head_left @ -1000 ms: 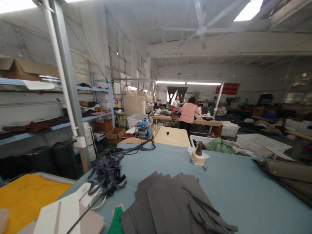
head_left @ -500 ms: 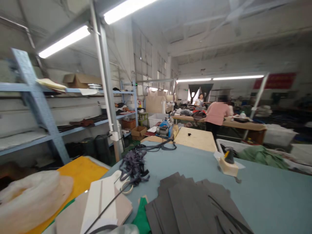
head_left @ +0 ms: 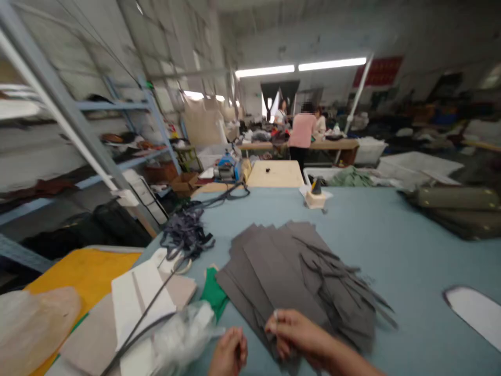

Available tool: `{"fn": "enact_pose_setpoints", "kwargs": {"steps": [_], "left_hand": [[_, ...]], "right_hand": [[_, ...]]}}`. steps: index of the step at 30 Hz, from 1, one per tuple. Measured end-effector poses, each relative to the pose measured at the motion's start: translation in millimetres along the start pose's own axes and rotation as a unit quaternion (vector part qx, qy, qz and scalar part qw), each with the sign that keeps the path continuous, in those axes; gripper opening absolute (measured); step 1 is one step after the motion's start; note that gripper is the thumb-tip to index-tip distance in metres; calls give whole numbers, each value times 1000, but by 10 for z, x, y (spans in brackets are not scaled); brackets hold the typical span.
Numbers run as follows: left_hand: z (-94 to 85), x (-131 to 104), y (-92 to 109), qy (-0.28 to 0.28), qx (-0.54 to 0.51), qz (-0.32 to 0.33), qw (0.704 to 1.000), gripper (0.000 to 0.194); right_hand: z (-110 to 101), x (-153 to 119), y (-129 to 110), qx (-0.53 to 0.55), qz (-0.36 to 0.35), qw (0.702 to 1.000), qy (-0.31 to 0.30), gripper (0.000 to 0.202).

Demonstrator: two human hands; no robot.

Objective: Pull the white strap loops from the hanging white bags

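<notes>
Low in the view, my left hand (head_left: 229, 352) has its fingers curled together, beside a crumpled clear plastic bag (head_left: 182, 334); what it holds, if anything, is too blurred to tell. My right hand (head_left: 293, 334) is closed over the near edge of a fanned pile of dark grey pieces (head_left: 274, 266), thumb and index pressed together; its contents cannot be made out. Thin dark strips (head_left: 344, 271) lie across the pile's right side. A green piece (head_left: 213, 292) lies left of the pile, near white and beige panels (head_left: 141, 292).
On the blue-green table (head_left: 407, 250) are tangled dark strips (head_left: 186, 232), a cream block with a dark cone (head_left: 315, 198), an olive bag (head_left: 457, 206) and a white piece (head_left: 475, 313). A blue machine (head_left: 227, 167) and people (head_left: 302, 130) are beyond.
The view has turned right and down. Both my hands have come into view at the bottom, and the olive bag and white piece now show on the right.
</notes>
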State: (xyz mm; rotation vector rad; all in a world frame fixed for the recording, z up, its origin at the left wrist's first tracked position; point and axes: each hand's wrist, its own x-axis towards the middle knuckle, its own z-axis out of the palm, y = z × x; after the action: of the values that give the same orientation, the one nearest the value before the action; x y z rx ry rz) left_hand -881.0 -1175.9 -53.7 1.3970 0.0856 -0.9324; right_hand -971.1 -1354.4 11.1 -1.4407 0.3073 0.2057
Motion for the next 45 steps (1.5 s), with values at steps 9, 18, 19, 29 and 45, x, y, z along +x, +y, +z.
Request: {"fn": "enact_pose_setpoints", "kwargs": {"steps": [9,18,19,29,45], "left_hand": [[60,-22,296,-62,-235,-83,966,45],[149,241,32,12,-28,-69,997,59],[288,314,27,8,-6,-63,998,57],[2145,1667,278,-58,437,114,891,25],[2603,1705,189,-10,764,139,630,32]], "right_hand": [[-453,-114,206,-111,83,990,-32,30],[-2350,447,460,-423,63,852,302,110],[-2487,586,511,-441,71,842,302,114],[-3442,954,771,-495,192,804,268,105],[-3174,473,1093,-479,113,806,329,28]]}}
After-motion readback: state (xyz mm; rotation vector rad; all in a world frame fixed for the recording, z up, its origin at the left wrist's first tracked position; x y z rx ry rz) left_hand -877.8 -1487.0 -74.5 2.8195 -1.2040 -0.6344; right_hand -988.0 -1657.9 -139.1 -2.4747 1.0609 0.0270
